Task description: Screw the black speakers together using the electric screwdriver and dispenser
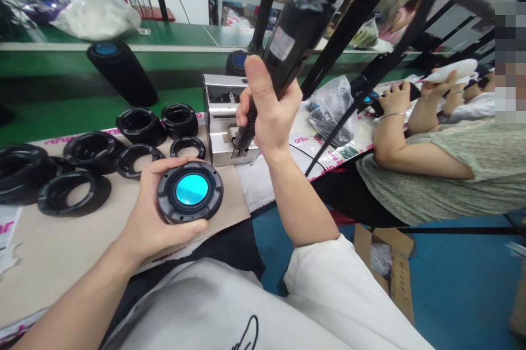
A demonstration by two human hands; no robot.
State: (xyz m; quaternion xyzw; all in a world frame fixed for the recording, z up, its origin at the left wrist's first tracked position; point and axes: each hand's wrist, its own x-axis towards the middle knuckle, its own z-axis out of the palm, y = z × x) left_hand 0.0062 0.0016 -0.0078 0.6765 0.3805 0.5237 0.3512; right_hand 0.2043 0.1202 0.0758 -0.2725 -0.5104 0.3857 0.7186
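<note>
Gripping round speaker [192,190] from its sides, left hand [150,212] has thumb and fingers closed on the black rim, blue face up. Right hand [272,114] wraps tight around power screwdriver [291,38], tip down at front of metal box [221,121]. Black rings [150,136] stand near left hand.

We observe a round black unit [190,214] in our left hand [150,221], its end face turned up toward us, with a glossy cyan disc centred inside a dark notched ring bearing small holes. We note a black powered driver [298,21] in our right hand [273,114], pale label on its barrel, tilted with its tip down and to the left. We find that tip at the front fitting of a silver metal box [219,157], actual contact unclear.
</note>
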